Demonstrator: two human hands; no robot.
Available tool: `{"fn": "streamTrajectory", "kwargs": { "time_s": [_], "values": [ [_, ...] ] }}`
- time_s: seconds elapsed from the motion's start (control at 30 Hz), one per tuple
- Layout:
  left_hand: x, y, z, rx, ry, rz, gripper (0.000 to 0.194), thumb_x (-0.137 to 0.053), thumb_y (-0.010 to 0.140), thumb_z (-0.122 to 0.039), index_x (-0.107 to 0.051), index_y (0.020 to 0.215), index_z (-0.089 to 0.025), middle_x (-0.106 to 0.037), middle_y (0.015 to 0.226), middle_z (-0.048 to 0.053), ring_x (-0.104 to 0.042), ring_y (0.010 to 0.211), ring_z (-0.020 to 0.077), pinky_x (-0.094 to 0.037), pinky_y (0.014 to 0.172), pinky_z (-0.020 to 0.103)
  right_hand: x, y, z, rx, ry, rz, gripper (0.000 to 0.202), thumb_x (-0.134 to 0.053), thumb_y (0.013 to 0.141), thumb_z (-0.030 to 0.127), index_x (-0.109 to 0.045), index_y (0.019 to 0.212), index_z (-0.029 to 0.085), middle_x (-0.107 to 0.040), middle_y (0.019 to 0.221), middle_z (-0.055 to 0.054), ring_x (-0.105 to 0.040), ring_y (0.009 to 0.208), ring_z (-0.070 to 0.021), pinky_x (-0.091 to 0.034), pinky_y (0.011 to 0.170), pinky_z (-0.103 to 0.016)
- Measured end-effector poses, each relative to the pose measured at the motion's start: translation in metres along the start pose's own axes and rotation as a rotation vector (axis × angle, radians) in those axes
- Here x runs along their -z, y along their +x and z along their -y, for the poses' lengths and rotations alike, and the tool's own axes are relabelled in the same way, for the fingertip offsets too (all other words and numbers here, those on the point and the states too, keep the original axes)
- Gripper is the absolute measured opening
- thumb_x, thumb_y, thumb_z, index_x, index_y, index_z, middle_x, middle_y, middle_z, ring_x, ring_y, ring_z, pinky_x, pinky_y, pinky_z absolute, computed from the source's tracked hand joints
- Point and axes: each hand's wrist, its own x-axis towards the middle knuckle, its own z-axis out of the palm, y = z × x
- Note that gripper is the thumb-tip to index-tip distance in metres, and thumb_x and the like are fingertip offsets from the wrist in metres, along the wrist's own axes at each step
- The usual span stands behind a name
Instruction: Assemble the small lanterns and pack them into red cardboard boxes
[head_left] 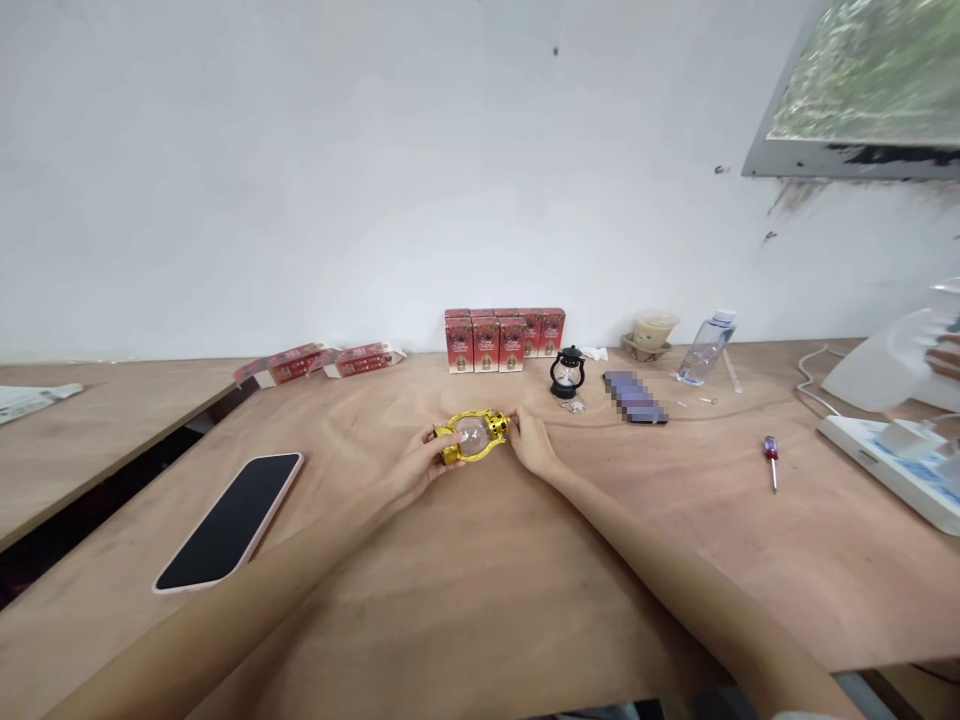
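A small gold lantern (474, 436) with a clear globe lies tipped on its side just above the table, its base to the left and its cap to the right. My left hand (424, 462) is closed around the base, thumb on top. At the cap end, the fingers of my right hand (531, 440) are pinched together against the top of the lantern; whether a small part sits between the fingertips is too fine to make out. Behind my right hand stands a black lantern (568, 374) of the same shape, upright, with small metallic bits (572, 406) in front of it.
Red boxes (486, 345) stand by the wall; flattened ones (364, 359) lie left of them. A large phone (231, 522) is at left. On the right are another phone (634, 397), a cup (654, 330), a bottle (706, 348), a screwdriver (771, 455) and a power strip (892, 460).
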Motion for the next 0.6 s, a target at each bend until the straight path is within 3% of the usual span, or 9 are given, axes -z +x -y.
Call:
{"fn": "streamTrajectory", "kwargs": {
  "time_s": [0.17,0.27,0.33,0.4,0.5,0.6],
  "values": [
    [0.0,0.005,0.002,-0.062,0.051,-0.11,0.033,-0.081,0.054,-0.017,-0.055,0.075,-0.017,-0.059,0.072,-0.001,-0.058,0.066,0.013,-0.05,0.056,0.023,0.015,0.006,0.01,0.069,-0.074,-0.036,0.012,-0.047,0.085,0.025,-0.057,0.08,0.02,-0.063,0.081,-0.008,-0.058,0.081,-0.0221,-0.042,0.077,-0.035],
    [0.005,0.013,0.004,-0.123,0.041,-0.153,0.033,-0.081,0.054,-0.017,-0.058,0.077,-0.016,-0.06,0.068,-0.002,-0.056,0.063,0.0106,-0.045,0.054,0.019,0.021,-0.002,0.026,0.214,-0.047,-0.036,0.02,-0.044,0.088,0.032,-0.061,0.084,0.021,-0.063,0.085,-0.008,-0.056,0.086,-0.0228,-0.042,0.082,-0.037],
    [0.007,0.02,0.008,-0.158,-0.02,-0.142,0.034,-0.081,0.055,-0.022,-0.06,0.082,-0.015,-0.064,0.076,0.001,-0.059,0.071,0.012,-0.046,0.061,0.019,0.02,-0.013,0.036,0.363,0.041,0.006,0.023,-0.043,0.089,0.033,-0.063,0.09,0.022,-0.062,0.088,-0.007,-0.056,0.087,-0.0213,-0.043,0.083,-0.037],
    [0.006,0.027,0.012,-0.183,-0.103,-0.118,0.037,-0.079,0.058,-0.03,-0.061,0.085,-0.014,-0.066,0.087,0.004,-0.062,0.08,0.0136,-0.049,0.072,0.023,0.014,-0.024,0.042,0.414,0.136,-0.022,0.024,-0.045,0.088,0.034,-0.061,0.101,0.023,-0.059,0.099,-0.008,-0.056,0.094,-0.0206,-0.044,0.087,-0.037],
    [0.001,0.037,0.019,-0.209,-0.168,-0.098,0.039,-0.077,0.06,-0.037,-0.059,0.088,-0.016,-0.065,0.094,0.004,-0.063,0.084,0.0126,-0.049,0.08,0.026,0.001,-0.029,0.04,0.189,0.275,-0.187,0.044,-0.055,0.082,0.041,-0.048,0.121,0.022,-0.052,0.117,-0.01,-0.052,0.104,-0.0208,-0.043,0.094,-0.04],
    [-0.012,0.046,0.026,-0.245,-0.133,-0.049,0.042,-0.079,0.058,-0.039,-0.058,0.088,-0.017,-0.065,0.093,0.003,-0.062,0.085,0.0129,-0.048,0.082,0.027,-0.013,-0.018,0.033,-0.062,0.535,-0.095,0.059,-0.061,0.075,0.049,-0.042,0.123,0.022,-0.054,0.121,-0.01,-0.055,0.106,-0.0205,-0.045,0.093,-0.039]
  ]
}}
